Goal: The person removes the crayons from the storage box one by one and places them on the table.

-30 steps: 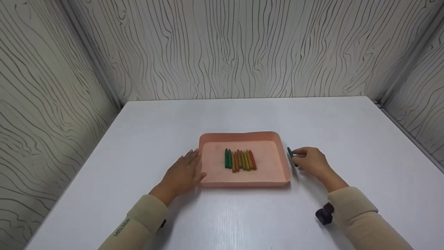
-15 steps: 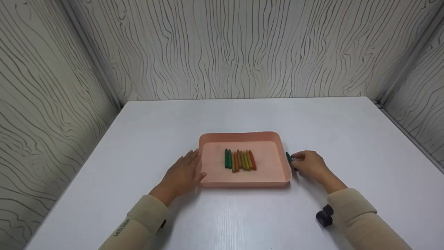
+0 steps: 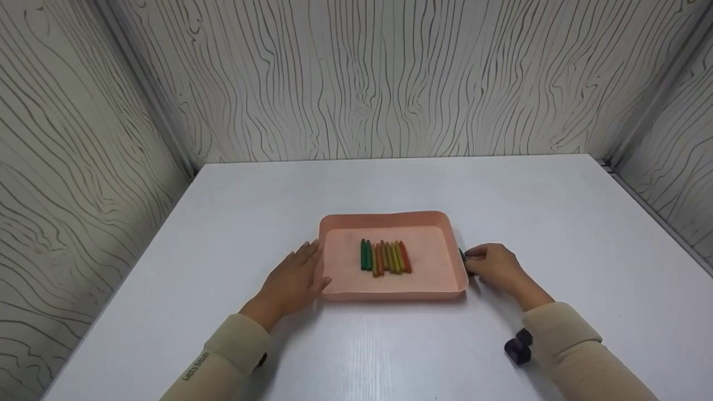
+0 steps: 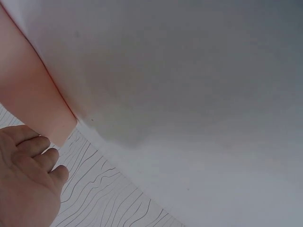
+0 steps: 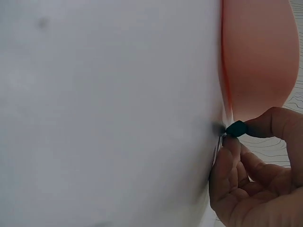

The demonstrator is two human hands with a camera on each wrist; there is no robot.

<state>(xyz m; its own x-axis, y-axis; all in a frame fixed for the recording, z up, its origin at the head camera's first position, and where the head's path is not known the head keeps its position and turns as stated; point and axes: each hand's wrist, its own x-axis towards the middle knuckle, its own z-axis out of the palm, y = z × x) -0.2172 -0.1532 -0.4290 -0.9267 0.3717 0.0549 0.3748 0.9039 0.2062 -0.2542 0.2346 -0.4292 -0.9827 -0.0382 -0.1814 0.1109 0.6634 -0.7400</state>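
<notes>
A shallow pink tray lies on the white table with a row of crayons side by side in its middle, green ones at the left, then brownish, yellowish and red. My left hand rests flat-fingered against the tray's left wall, thumb near the front left corner; in the left wrist view its fingers lie along the tray's outer side. Just outside the right wall, my right hand pinches a dark green crayon between thumb and fingers. The head view shows only a sliver of this crayon; the fingers hide the rest.
The white table extends around the tray. Patterned panels stand behind it and on both sides. A small dark object shows beside the right sleeve, apparently at the wrist.
My right hand has moved slightly left and toward me, bringing the green crayon close against the tray's right wall. The left hand, tray and row of crayons stay put.
</notes>
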